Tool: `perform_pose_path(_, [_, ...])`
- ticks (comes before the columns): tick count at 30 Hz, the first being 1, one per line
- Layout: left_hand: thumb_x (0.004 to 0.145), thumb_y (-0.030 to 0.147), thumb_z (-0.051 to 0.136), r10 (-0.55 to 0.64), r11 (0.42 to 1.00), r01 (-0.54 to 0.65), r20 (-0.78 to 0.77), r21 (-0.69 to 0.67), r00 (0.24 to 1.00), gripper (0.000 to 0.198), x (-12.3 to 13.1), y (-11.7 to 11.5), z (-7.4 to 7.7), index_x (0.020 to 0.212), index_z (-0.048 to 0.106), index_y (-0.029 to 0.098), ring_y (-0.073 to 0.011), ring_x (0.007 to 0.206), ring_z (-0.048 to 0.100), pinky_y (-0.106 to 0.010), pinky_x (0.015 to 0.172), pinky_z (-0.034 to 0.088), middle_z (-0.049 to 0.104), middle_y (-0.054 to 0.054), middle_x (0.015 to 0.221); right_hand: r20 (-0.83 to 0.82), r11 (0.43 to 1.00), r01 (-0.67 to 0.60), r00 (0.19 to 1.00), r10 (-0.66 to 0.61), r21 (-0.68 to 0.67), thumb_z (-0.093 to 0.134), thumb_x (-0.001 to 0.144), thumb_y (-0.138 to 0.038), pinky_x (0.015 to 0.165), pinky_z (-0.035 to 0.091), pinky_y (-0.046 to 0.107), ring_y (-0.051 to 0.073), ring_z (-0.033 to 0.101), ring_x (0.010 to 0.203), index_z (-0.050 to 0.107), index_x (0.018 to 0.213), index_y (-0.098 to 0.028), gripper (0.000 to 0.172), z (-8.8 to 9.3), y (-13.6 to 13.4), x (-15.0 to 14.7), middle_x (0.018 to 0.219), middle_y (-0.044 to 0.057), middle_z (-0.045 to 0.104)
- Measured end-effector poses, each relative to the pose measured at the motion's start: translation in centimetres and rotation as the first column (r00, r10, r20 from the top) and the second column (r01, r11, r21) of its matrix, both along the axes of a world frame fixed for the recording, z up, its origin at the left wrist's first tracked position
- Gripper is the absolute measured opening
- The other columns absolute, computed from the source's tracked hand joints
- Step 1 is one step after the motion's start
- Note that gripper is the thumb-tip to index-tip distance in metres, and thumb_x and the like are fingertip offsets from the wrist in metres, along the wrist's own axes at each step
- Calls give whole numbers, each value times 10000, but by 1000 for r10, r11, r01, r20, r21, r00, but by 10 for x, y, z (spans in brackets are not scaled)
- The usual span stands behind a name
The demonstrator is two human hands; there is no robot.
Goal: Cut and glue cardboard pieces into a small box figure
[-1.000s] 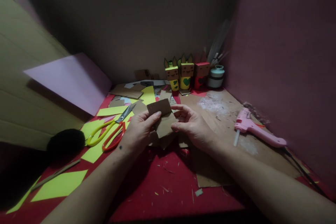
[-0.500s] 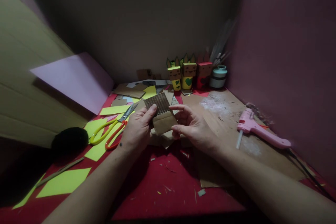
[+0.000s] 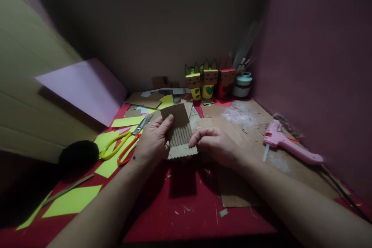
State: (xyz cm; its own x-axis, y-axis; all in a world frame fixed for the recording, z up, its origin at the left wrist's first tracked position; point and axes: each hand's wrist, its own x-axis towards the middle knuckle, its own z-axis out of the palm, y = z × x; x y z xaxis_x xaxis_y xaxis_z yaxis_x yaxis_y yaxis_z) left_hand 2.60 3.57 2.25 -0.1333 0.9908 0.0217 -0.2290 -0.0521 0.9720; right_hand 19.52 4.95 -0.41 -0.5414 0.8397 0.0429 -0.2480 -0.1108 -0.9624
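Observation:
Both of my hands hold a small piece of corrugated cardboard [image 3: 180, 130] above the red table [image 3: 180, 197]. Its ribbed side faces me. My left hand [image 3: 152, 141] grips its left edge with the thumb on top. Closed in a pinch, my right hand [image 3: 213, 143] grips the right edge, knuckles toward me. Loose cardboard scraps lie under the held piece.
Yellow and orange scissors [image 3: 124, 143] lie left of my hands among yellow paper pieces [image 3: 72, 201]. A pink glue gun [image 3: 286, 145] rests at the right on a brown cardboard sheet [image 3: 238, 124]. Three paper box figures [image 3: 209, 81] and a teal jar [image 3: 242, 85] stand at the back. A pink sheet [image 3: 84, 87] leans left.
The cardboard was folded, smooth side toward me; it has been opened out flat with the ribbed side showing. My right hand's fingers curled from spread to a pinch.

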Motion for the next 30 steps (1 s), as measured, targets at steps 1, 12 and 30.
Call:
perform_pose_path(1, [772,362,767,2,1000,-2,-10,6,1000,328,-1,0,0,1015,708,149,-242,780,732,-320,676,602,774,-55,818,-30,1000,2,1000,-3,-23,574,616,-193,547,399,273,156,532,647,699,588,-183,128,1,0,0,685,39,605])
perform_pose_path(12, [758,245,733,-243,939,335,-533,82,811,373,-20,-3,15,1130,759,253,-268,1098,654,-288,923,503,745,-53,1149,-135,976,107,982,-133,-188,718,490,-99,683,449,332,167,575,652,608,692,-174,242,-2,8,-1,672,2,621])
perform_pose_path(30, [765,246,707,-169,962,250,-487,108,857,339,-10,4,-2,1093,648,190,-167,816,605,-268,724,470,693,-44,953,-182,984,82,977,-111,-161,683,570,-119,676,434,321,162,566,690,691,879,-194,318,-4,10,0,798,21,653])
